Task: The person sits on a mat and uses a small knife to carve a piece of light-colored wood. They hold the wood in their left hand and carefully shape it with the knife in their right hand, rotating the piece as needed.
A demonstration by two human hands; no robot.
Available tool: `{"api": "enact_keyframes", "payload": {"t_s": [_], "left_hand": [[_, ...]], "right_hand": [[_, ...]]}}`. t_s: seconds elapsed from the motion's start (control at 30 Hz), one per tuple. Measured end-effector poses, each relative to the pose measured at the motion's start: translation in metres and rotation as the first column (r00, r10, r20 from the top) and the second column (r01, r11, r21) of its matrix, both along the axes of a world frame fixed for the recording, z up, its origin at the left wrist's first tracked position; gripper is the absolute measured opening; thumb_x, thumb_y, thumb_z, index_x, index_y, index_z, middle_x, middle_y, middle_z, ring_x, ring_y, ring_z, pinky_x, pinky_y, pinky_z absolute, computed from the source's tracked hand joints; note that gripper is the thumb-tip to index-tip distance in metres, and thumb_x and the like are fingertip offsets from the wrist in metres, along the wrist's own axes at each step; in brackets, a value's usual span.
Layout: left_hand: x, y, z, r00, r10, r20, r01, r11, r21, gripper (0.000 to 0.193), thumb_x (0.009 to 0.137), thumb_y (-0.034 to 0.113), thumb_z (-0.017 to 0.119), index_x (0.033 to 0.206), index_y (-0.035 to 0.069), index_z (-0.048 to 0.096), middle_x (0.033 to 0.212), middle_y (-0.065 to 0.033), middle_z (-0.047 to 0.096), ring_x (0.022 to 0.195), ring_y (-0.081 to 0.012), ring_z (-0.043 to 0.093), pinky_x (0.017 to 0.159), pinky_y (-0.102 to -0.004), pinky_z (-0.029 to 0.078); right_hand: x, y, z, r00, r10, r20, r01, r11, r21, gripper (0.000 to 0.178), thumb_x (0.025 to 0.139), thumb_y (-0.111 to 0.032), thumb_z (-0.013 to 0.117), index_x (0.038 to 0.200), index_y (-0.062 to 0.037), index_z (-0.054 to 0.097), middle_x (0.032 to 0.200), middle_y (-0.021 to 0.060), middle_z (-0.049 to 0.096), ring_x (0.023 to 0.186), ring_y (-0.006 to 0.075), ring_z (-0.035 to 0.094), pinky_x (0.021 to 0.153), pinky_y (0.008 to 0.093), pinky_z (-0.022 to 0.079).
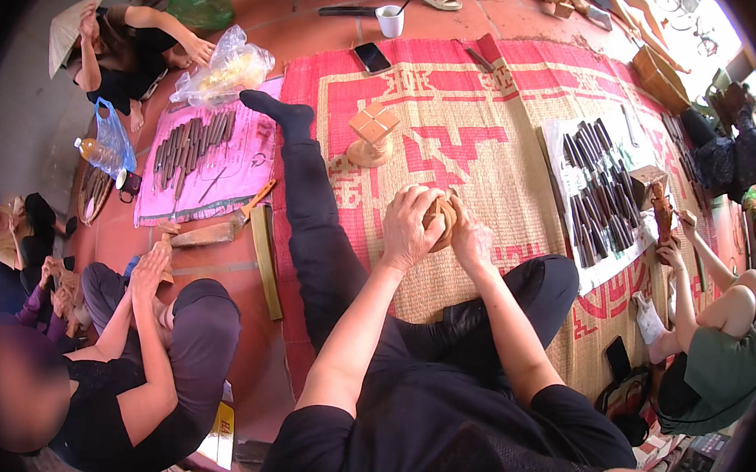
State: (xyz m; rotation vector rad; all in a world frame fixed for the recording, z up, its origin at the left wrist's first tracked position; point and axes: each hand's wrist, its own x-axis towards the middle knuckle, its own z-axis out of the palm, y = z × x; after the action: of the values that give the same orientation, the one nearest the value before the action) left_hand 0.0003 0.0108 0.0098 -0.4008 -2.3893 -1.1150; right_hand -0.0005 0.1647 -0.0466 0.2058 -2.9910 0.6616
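Both of my hands are wrapped round a rounded brown wooden piece [441,220] in front of my lap. On its left side is my left hand [411,228], closed on it with the thumb across its near face. My right hand [472,238] presses against it from the right with curled fingers. Much of the piece is hidden by my fingers, and whether a small tool sits in my right hand does not show. Beyond my hands a square-topped wooden block [373,123] rests on a round wooden stand [371,153] on the mat.
A red and straw mat [516,185] lies under me. Dark-handled carving tools [603,187] cover a white sheet on the right; more tools [193,148] lie on a pink sack at left. A phone [372,58] and white cup [390,21] are farther off. Co-workers sit on both sides.
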Motion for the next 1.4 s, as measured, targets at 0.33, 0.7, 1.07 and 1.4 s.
{"api": "enact_keyframes", "payload": {"t_s": [0.33,0.7,1.07,1.4], "left_hand": [[-0.005,0.003,-0.002,0.993,0.117,0.031,-0.119,0.991,0.054,0.033,0.077,0.015,0.062,0.108,0.007,0.065,0.106,-0.0094,0.063,0.101,-0.0301,0.059,0.088,-0.0403,0.05],[-0.01,0.01,0.0,0.989,0.131,0.068,-0.133,0.991,0.024,0.036,0.077,0.019,0.062,0.112,0.008,0.063,0.11,-0.0082,0.061,0.107,-0.0293,0.057,0.089,-0.0427,0.049],[0.0,0.007,-0.004,0.981,0.168,0.101,-0.177,0.981,0.078,0.036,0.079,0.019,0.063,0.113,0.009,0.063,0.11,-0.0063,0.061,0.103,-0.0267,0.057,0.088,-0.0414,0.049],[-0.008,0.01,-0.004,0.973,0.204,0.11,-0.211,0.976,0.051,0.035,0.078,0.018,0.063,0.112,0.008,0.064,0.109,-0.0068,0.061,0.103,-0.0279,0.058,0.088,-0.0408,0.049]], "right_hand": [[0.001,0.0,-0.03,0.995,0.046,0.087,-0.042,0.998,-0.049,0.066,0.086,-0.015,0.061,0.148,-0.0089,0.036,0.111,0.0175,0.066,0.09,0.0328,0.069,0.075,0.0429,0.055],[0.011,0.014,-0.072,0.998,-0.059,0.02,0.057,0.996,0.074,0.06,0.089,-0.007,0.051,0.148,-0.0079,0.035,0.107,0.0157,0.068,0.09,0.0311,0.069,0.072,0.0435,0.055],[0.037,0.001,-0.046,0.989,-0.056,0.135,0.042,0.994,0.103,0.066,0.087,-0.007,0.054,0.15,-0.004,0.032,0.107,0.0183,0.068,0.087,0.0334,0.069,0.072,0.0427,0.054],[0.036,-0.033,-0.03,0.97,0.094,-0.226,-0.094,0.996,0.01,0.058,0.089,-0.008,0.057,0.144,0.0007,0.039,0.098,0.0175,0.068,0.073,0.0295,0.067,0.059,0.0407,0.053]]}}
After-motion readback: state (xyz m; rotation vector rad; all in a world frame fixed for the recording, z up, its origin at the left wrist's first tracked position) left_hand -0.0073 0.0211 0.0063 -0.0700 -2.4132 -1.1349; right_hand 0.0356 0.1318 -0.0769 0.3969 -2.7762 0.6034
